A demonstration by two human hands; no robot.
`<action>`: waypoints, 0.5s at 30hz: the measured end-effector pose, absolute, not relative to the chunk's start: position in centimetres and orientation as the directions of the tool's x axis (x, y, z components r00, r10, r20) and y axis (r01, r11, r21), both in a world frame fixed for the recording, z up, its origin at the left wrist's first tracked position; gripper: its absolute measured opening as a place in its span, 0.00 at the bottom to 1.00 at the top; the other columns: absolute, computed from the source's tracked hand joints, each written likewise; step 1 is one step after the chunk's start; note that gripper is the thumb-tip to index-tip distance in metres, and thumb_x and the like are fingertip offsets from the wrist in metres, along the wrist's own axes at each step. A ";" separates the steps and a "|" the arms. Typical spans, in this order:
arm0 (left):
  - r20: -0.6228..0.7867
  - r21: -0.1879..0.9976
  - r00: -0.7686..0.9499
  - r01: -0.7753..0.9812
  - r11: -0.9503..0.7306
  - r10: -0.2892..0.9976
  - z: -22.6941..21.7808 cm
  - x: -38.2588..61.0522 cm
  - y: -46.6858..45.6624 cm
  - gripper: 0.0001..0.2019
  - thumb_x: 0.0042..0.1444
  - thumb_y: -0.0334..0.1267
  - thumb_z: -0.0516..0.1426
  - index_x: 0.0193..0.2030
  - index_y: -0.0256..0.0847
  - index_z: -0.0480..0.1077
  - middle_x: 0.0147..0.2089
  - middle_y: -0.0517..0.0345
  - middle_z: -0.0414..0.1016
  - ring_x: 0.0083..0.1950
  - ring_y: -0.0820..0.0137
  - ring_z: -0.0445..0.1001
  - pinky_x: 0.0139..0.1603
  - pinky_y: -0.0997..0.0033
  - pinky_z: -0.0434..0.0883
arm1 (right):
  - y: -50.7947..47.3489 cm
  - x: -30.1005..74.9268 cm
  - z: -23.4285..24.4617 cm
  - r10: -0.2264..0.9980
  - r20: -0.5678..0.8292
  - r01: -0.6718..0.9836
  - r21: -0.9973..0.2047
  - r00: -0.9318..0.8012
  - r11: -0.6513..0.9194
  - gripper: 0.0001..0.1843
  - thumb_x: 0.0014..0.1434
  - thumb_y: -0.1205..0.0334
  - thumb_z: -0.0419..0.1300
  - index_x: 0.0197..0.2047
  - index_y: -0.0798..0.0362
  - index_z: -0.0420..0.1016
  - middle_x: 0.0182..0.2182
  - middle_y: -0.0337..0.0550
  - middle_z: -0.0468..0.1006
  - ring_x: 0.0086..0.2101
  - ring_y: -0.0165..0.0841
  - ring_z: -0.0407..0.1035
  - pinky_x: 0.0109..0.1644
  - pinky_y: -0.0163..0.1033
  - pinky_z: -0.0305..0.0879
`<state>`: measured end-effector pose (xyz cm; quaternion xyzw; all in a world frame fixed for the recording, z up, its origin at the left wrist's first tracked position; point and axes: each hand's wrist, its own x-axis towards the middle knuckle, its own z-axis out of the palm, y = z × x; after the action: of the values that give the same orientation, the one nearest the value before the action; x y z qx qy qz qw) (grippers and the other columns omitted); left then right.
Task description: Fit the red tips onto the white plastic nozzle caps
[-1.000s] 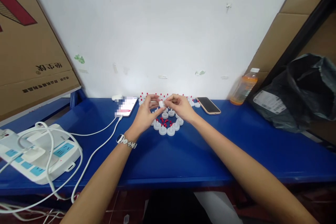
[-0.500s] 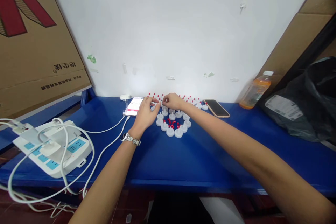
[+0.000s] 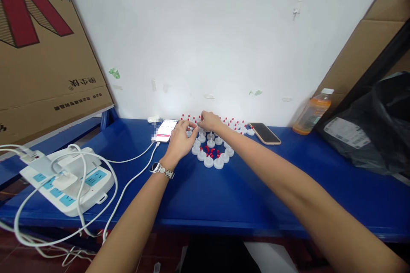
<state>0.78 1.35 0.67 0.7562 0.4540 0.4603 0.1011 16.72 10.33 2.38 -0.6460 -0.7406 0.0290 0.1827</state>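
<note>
On the blue table [image 3: 243,192] small white round caps [image 3: 209,161] stand in a ring around several tiny red pieces [image 3: 211,151]. More white caps topped with red [image 3: 235,125] line the wall behind. My left hand [image 3: 181,140], with a wristwatch, and my right hand [image 3: 209,121] meet at the back of the ring near the wall row. Both hands have their fingers pinched together at the fingertips; what they hold is too small to make out.
A white phone [image 3: 165,130] on a white cable lies left of the caps, a dark phone [image 3: 264,133] to the right. An orange drink bottle [image 3: 312,112] and a black bag [image 3: 371,132] sit far right. A white power strip [image 3: 68,181] with cables is at left, cardboard [image 3: 41,51] behind.
Both hands moved away from me, from above the ring to the row at the wall. The white cap seen between the fingers a second ago no longer shows. The camera shifted slightly left.
</note>
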 end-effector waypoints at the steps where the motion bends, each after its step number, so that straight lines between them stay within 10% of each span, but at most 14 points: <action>1: 0.600 0.570 0.167 0.597 -0.565 0.782 0.6 0.8 1.4 0.08 0.63 0.43 0.55 0.41 0.42 0.71 0.44 0.53 0.72 0.45 0.63 0.73 0.48 0.60 0.69 | 10.4 16.8 2.3 0.968 0.230 0.942 -0.292 -0.099 0.165 0.13 0.55 0.60 0.63 0.43 0.56 0.76 0.44 0.57 0.79 0.45 0.45 0.73 0.47 0.44 0.65; 8: 0.596 0.564 0.180 0.599 -0.567 0.783 0.5 0.6 1.3 0.08 0.63 0.42 0.55 0.45 0.42 0.70 0.47 0.51 0.72 0.45 0.63 0.73 0.44 0.62 0.70 | 8.7 17.9 3.5 0.943 0.320 0.844 -0.477 -0.093 0.246 0.07 0.57 0.64 0.59 0.36 0.56 0.77 0.36 0.47 0.81 0.37 0.33 0.73 0.40 0.35 0.64; 15: 0.631 0.526 0.329 0.484 -0.699 0.702 0.7 2.6 -0.3 0.21 0.63 0.44 0.57 0.61 0.45 0.60 0.58 0.50 0.68 0.48 0.65 0.73 0.45 0.64 0.72 | 0.9 20.9 3.6 0.957 0.288 0.144 -0.947 -0.024 0.288 0.18 0.48 0.49 0.68 0.31 0.56 0.73 0.25 0.39 0.76 0.26 0.28 0.64 0.31 0.35 0.58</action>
<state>2.56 -0.34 0.73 0.8060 0.3680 0.4472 0.1220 20.86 0.91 3.62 -0.4562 -0.6037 0.3842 0.5290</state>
